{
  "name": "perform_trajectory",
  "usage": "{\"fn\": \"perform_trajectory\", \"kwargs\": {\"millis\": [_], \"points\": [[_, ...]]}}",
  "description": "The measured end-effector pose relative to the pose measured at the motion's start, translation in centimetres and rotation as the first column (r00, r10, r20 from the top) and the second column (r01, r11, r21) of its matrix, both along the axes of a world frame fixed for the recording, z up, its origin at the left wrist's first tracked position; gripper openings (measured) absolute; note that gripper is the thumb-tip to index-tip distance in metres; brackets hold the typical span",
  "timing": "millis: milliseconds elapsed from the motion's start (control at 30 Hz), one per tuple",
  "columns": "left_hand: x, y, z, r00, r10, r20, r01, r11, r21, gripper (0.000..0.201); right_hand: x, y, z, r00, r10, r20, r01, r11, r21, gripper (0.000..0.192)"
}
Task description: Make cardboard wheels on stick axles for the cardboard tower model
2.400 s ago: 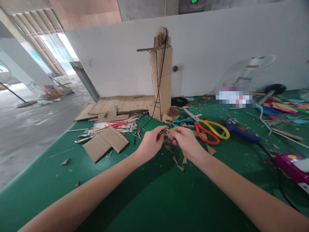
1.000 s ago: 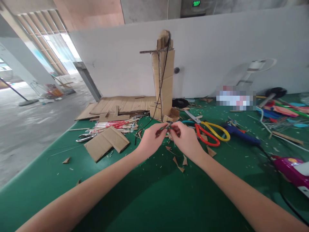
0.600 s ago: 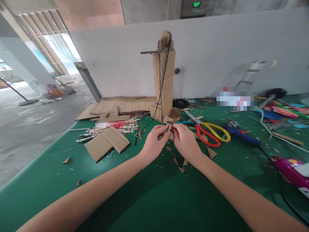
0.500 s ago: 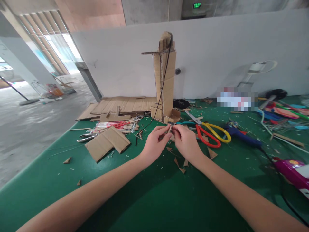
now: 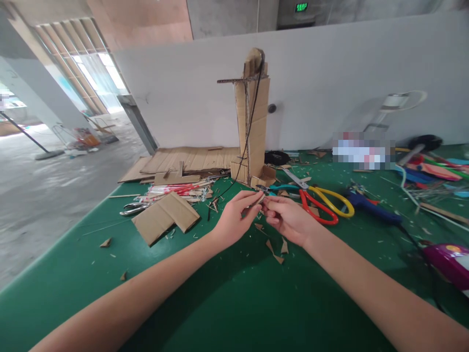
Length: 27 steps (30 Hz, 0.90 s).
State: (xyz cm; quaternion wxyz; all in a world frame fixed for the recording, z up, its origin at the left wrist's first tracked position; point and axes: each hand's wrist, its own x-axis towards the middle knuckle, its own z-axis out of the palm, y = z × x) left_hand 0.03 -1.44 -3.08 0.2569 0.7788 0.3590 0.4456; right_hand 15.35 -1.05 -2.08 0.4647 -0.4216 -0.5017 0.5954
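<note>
Between my fingertips is a small piece of cardboard point(image 5: 260, 199), mostly covered by the fingers. My left hand point(image 5: 234, 217) is closed on it, thumb below and fingers above. My right hand point(image 5: 287, 215) pinches at its right side with the fingers curled. Just beyond the hands stands a tall cardboard tower point(image 5: 256, 127) with a black cord point(image 5: 252, 112) hanging down its front. Teal-handled pliers point(image 5: 282, 187) lie right behind my fingers. Scissors point(image 5: 318, 205) with one red and one yellow handle rest to the right of my right hand.
A folded cardboard sheet point(image 5: 164, 217), bundled sticks point(image 5: 179, 189) and flat cardboard point(image 5: 190, 159) lie to the left. On the right are a blue glue gun point(image 5: 373, 208) with its cord and a magenta device point(image 5: 449, 264). Cardboard scraps point(image 5: 274, 252) are scattered on the green table point(image 5: 234, 313).
My right hand has turned, its fingers now curled more visibly below the pinch. My left hand stays nearly in place. The view has shifted slightly.
</note>
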Motion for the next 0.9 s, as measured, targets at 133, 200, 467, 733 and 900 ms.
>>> {"fn": "perform_trajectory", "kwargs": {"millis": [133,200,467,733,900], "points": [[-0.2,0.3,0.1,1.000,-0.027,-0.001,0.027,0.999,-0.023,0.032,0.1,0.1,0.1,0.999,0.018,-0.028,-0.019,0.999,-0.042,0.016],[-0.1,0.5,0.1,1.000,-0.004,0.021,0.005,0.999,-0.048,0.031,0.0,0.1,0.1,1.000,0.016,-0.016,-0.017,0.999,-0.048,0.016],[0.3,1.4,0.5,0.899,0.164,0.406,0.078,0.853,-0.516,0.014,0.8,-0.1,0.4,0.613,-0.375,0.695,-0.106,0.833,0.543,0.027],[-0.4,1.9,1.1,0.826,0.252,0.505,0.143,0.772,-0.619,0.005,5.2,0.3,2.4,-0.296,-0.351,0.888,-0.216,0.930,0.296,0.037],[-0.4,1.7,1.4,0.820,0.260,0.510,0.169,0.741,-0.650,0.009,7.1,0.5,2.4,-0.292,-0.088,0.952,-0.104,0.993,0.060,0.056]]}}
